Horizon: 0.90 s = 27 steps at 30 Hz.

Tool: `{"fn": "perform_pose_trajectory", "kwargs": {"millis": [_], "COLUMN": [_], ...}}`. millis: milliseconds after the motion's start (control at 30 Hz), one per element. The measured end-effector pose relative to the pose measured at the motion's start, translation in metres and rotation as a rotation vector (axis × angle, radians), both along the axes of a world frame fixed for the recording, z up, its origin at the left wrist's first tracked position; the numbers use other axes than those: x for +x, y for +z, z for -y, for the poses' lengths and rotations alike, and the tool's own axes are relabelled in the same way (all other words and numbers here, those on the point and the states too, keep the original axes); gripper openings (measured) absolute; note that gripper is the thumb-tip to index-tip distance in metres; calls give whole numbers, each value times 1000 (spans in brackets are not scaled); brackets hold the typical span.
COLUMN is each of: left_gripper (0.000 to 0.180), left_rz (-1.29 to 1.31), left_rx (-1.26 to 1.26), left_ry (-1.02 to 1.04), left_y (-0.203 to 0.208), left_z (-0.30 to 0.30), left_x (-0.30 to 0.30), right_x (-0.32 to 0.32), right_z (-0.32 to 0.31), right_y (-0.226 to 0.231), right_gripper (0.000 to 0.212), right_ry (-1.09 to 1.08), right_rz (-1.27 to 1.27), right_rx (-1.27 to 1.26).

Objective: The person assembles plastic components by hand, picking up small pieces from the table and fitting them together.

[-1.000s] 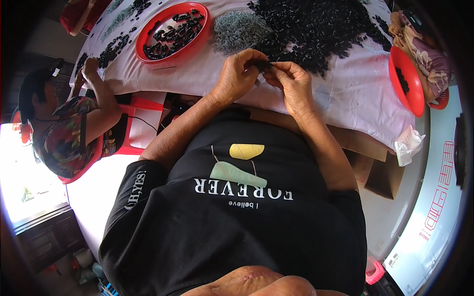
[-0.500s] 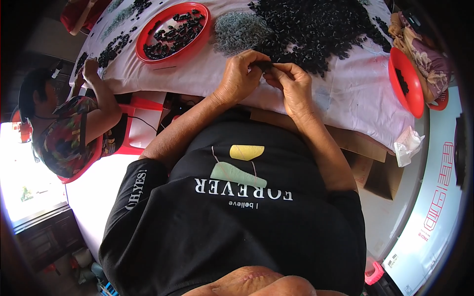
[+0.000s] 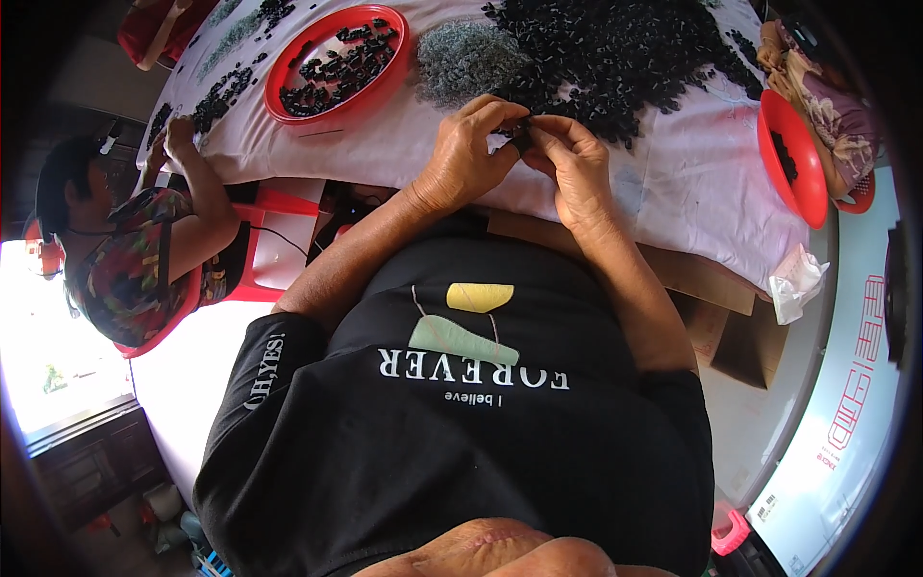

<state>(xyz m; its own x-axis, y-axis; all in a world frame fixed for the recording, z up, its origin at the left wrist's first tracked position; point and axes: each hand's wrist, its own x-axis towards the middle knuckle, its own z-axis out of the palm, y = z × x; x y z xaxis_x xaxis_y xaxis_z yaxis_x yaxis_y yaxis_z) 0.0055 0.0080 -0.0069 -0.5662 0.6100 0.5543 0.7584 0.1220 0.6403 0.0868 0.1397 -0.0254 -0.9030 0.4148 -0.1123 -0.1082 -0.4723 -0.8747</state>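
Observation:
Between my fingertips, over the near edge of the cloth-covered table (image 3: pixel 365 154), is a small black plastic piece (image 3: pixel 522 140). My left hand (image 3: pixel 468 149) is closed on it with thumb and forefinger. From the other side my right hand (image 3: pixel 577 168) pinches at the same piece. Its exact shape is partly hidden by the fingers. Just beyond my hands lie a big heap of small black pieces (image 3: pixel 615 67) and, to its left, a mound of small grey metal parts (image 3: pixel 466 62).
A red basin (image 3: pixel 270 91) with black pieces stands left of the grey mound. At the right edge is another red basin (image 3: pixel 810 188), near a second person (image 3: pixel 827 115). A co-worker (image 3: pixel 125 231) sits at the left. A cardboard box (image 3: pixel 697 288) is under the table.
My fingers have shifted slightly around the black piece, which is now tilted more steeply. Both hands stay in nearly the same place.

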Motion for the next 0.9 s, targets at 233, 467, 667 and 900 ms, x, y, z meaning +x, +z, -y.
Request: {"fn": "perform_pose_trajectory", "kwargs": {"millis": [233,467,667,900], "left_gripper": [34,37,38,38], "left_rz": [-132,-50,-152,-211], "left_rx": [-16,-20,-36,-65], "left_ry": [26,6,-6,6], "left_y": [-1,-5,-3,-4], "left_z": [0,0,1,0], "left_x": [-1,-1,2,2], "right_x": [0,-1,1,0], "right_z": [1,4,-3,0], "right_y": [0,1,-1,-5], "right_gripper": [15,15,12,13], "right_ry": [-1,5,93,50], "right_rz": [5,-5,59,44], "right_rx": [23,82,94,173]}}
